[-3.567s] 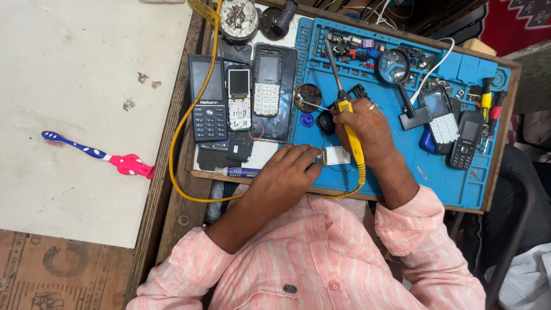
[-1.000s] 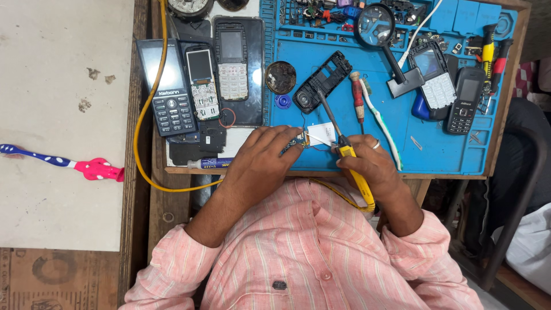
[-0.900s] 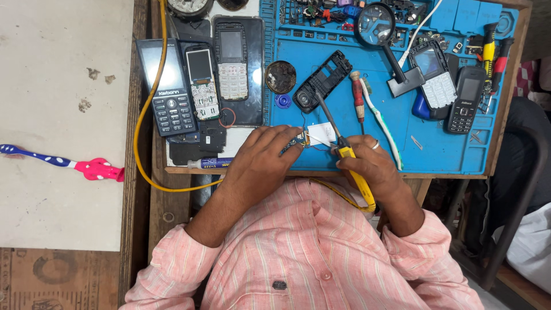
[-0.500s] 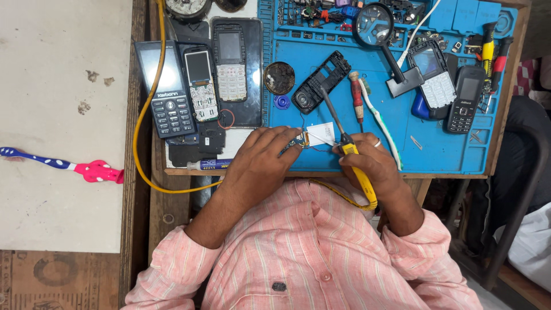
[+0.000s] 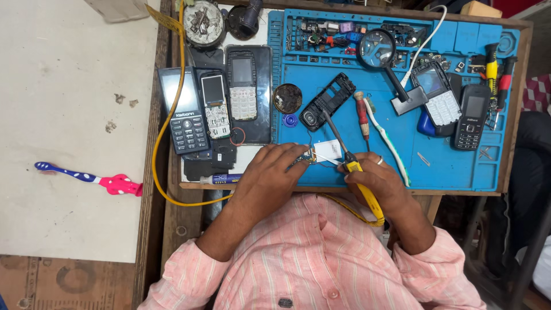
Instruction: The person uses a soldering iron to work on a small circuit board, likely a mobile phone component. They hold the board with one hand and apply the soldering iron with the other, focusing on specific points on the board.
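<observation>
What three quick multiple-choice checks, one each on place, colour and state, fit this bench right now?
1. Where does the toothbrush lie?
A. on the pale surface left of the tray
B. on the blue mat
C. in the right hand

2. What colour is the soldering iron handle?
A. green
B. yellow
C. white

3. What is the left hand doing?
A. hanging off the bench
B. holding the magnifier
C. pinning a small part on the mat

Answers: 1 A, it lies apart from the tray; 2 B, yellow in the right hand; 3 C, its fingertips press down by the iron's tip.
</observation>
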